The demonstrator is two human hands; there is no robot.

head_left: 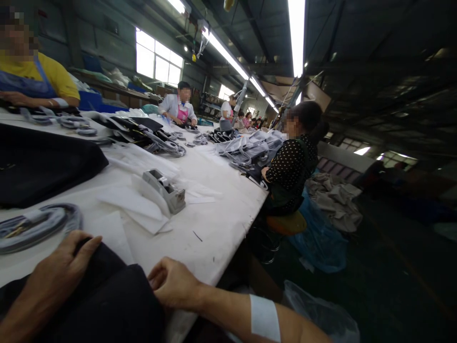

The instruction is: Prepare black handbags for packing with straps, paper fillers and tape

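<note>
A piece of black fabric [114,295] lies over the near edge of the long white table [214,214]. My left hand [53,281] rests flat on top of it, fingers stretched forward. My right hand [174,282] is curled at the fabric's right edge, its fingers pinching the cloth. A white band sits on my right forearm. A grey coiled strap [35,225] lies just beyond my left hand.
A grey tape dispenser [164,189] and white paper sheets [132,205] sit mid-table. Another black fabric piece [43,164] lies at left. Piles of straps and bags run down the table. A seated person [291,162] works at right; others sit across. A clear plastic bag [321,314] lies on the floor.
</note>
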